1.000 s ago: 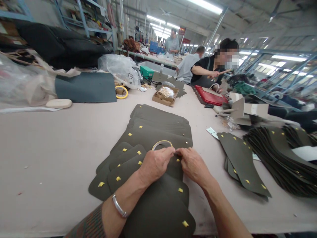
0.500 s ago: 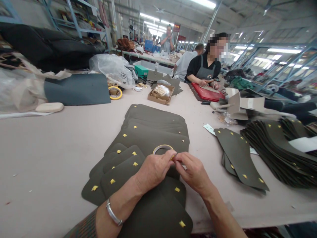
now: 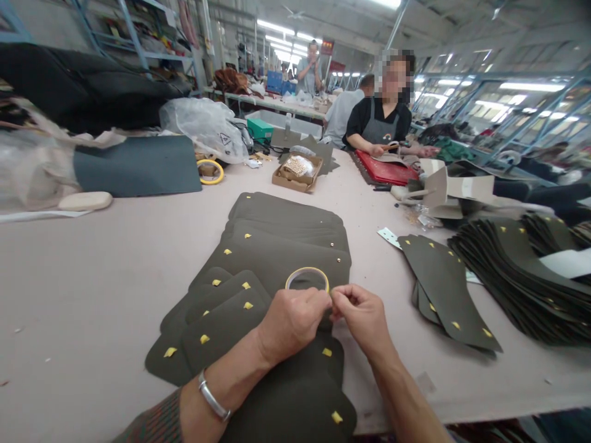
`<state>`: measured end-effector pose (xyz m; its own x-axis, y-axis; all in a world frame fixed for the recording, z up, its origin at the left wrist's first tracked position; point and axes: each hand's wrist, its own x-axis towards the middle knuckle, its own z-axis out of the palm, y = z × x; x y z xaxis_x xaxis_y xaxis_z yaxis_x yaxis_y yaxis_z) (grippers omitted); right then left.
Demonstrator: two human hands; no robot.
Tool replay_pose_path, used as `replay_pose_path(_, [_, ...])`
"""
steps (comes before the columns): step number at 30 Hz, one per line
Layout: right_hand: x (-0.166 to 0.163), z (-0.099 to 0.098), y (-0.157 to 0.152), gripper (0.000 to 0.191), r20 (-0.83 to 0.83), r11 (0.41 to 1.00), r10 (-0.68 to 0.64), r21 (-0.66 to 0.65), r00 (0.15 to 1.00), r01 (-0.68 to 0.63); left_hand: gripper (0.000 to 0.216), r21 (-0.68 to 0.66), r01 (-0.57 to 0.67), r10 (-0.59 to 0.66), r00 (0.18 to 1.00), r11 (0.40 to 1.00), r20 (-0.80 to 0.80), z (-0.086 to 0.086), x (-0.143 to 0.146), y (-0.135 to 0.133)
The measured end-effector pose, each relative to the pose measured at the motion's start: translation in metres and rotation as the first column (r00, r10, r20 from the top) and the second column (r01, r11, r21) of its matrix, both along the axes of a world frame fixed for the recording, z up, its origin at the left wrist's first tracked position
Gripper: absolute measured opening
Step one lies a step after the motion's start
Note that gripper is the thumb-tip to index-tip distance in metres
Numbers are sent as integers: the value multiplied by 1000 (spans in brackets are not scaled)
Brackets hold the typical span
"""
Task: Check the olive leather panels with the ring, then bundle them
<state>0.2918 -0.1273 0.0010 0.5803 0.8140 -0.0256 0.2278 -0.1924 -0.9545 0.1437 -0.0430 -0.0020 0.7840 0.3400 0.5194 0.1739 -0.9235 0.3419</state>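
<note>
My left hand (image 3: 290, 320) is closed on a thin yellow tape roll (image 3: 307, 278), holding it just above the overlapping dark olive leather panels (image 3: 277, 246). My right hand (image 3: 362, 317) pinches at the roll's near edge with thumb and forefinger, the two hands touching. Small yellow tape squares (image 3: 205, 338) dot the panels spread in front of me. A silver bangle (image 3: 211, 397) sits on my left wrist.
More dark panels lie fanned at right (image 3: 443, 289), with a big stack (image 3: 521, 271) beyond. A cardboard box of metal fittings (image 3: 295, 171), another yellow tape roll (image 3: 210, 171), grey sheet (image 3: 138, 165) and plastic bags (image 3: 205, 126) stand farther back. A person (image 3: 383, 120) works at a red piece (image 3: 385, 169).
My hands have lifted slightly off the panel with the tape roll, the right hand now pinching at its edge. The person across has lowered both arms onto the red piece.
</note>
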Motion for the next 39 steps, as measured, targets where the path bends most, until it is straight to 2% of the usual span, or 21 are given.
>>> replay_pose_path(3, [20,-5,4,30,-131,996,-64,-65,989,56,24,-20,-74,73,996,997,-54,-2,3,3])
replay_pose_path(6, [38,-11,5,38,-162,994,-26,-105,986,9,17,12,-189,187,965,982,-186,-4,7,12])
replay_pose_path(9, [46,-14,5,39,-129,992,34,-120,991,-50,12,28,-187,188,945,982,-267,-5,8,19])
replay_pose_path(14, [48,-13,5,33,-10,964,171,-206,985,-169,16,-5,-161,151,937,987,-314,-4,5,16])
replay_pose_path(16, [48,-10,4,28,95,941,237,-268,967,-205,17,-24,-146,131,938,989,-321,-4,4,14])
replay_pose_path(20, [42,-3,3,21,413,933,316,-298,854,-201,16,-56,-133,107,936,989,-334,-4,3,14])
replay_pose_path(23, [36,-3,5,20,559,942,324,-263,763,-207,15,-60,-139,111,933,988,-342,-4,3,14])
replay_pose_path(27, [34,-8,10,19,642,946,318,-268,698,-185,16,-48,-144,119,930,988,-348,-5,3,15])
replay_pose_path(29, [36,-11,10,15,645,949,302,-275,702,-156,15,-47,-141,117,931,989,-346,-5,3,15])
replay_pose_path(33, [43,-10,3,21,636,963,252,-241,729,-123,16,-51,-145,120,933,988,-339,-5,3,15])
replay_pose_path(35, [48,-8,-3,15,667,951,310,-219,677,-219,17,-52,-148,122,934,988,-336,-5,3,15])
replay_pose_path(39, [53,-9,-9,23,767,867,453,-262,454,-423,17,-54,-151,124,934,987,-335,-6,3,15])
